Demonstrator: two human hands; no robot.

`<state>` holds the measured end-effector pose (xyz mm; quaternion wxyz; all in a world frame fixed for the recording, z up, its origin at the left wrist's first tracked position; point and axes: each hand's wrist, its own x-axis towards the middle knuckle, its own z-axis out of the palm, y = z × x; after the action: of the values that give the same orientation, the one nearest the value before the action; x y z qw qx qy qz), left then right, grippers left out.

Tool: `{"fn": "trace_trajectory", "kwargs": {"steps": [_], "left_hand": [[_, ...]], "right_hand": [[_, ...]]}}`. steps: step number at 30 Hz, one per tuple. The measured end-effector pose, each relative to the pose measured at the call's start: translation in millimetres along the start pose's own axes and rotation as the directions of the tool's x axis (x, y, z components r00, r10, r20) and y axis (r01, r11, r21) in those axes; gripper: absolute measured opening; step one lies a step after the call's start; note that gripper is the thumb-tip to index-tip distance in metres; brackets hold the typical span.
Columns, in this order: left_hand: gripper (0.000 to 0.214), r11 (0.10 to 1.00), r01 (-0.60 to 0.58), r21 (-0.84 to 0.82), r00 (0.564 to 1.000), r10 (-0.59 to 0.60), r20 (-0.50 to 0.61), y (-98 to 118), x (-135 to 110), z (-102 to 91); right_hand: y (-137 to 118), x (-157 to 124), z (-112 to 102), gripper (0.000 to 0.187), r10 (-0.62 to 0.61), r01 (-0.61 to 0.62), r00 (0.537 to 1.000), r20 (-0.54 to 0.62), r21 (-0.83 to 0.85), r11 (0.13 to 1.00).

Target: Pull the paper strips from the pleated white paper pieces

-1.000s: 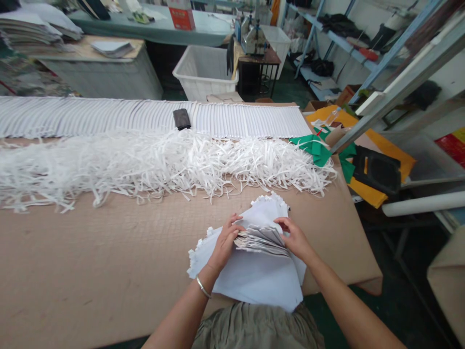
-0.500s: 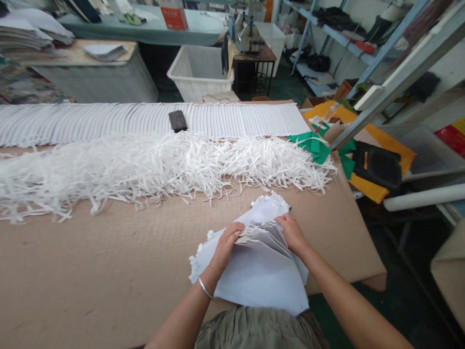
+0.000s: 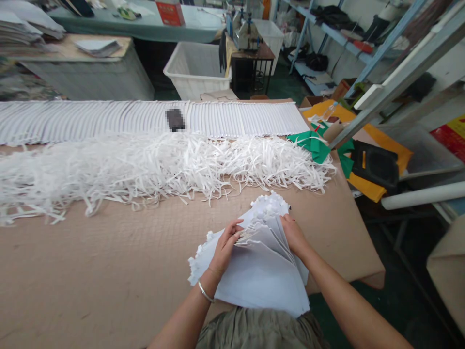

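Note:
A stack of white paper bags or folded sheets (image 3: 259,271) lies at the table's front edge against my body, its far edges fanned into layers. My left hand (image 3: 227,245) grips the left part of the fanned edges, thumb against the layers. On the other side my right hand (image 3: 293,235) is closed around the right edge of the same stack, its fingertips partly hidden behind it. Beneath and beyond is a further layer of white sheets (image 3: 267,206) with ragged, crumpled-looking ends. Whether these are bags or plain sheets I cannot tell.
White strips or ribbons (image 3: 174,167) form a long heap across the brown-covered table (image 3: 109,271). Behind it runs a row of white stacked pieces (image 3: 236,118) with a dark item (image 3: 175,119) on top. Green scraps (image 3: 314,145) and a metal post (image 3: 385,82) stand at the right.
My right hand has shifted slightly down along the stack's edge, and the fanned layers sit a little differently. My left hand stays nearly in place. The view has turned slightly.

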<state>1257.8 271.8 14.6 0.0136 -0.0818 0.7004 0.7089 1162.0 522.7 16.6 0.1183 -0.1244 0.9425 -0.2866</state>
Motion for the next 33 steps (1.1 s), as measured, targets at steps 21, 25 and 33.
{"fn": "trace_trajectory", "kwargs": {"steps": [21,25,33], "left_hand": [[0.025,0.997,-0.04,0.065,0.998,0.036,0.058,4,5,-4.8],[0.031,0.997,0.071,-0.017,0.995,-0.07,0.067,2,4,-6.5],[0.032,0.998,-0.012,0.059,0.998,0.009,0.061,8,1,-9.0]], "right_hand": [[-5,-25,-20,0.037,-0.021,-0.028,0.996,0.088,0.524,0.851],[-8,-19,-23,0.059,0.08,-0.171,0.983,0.167,0.647,0.743],[1,2,-6,0.024,-0.061,0.059,0.996,0.069,0.023,0.998]]}}
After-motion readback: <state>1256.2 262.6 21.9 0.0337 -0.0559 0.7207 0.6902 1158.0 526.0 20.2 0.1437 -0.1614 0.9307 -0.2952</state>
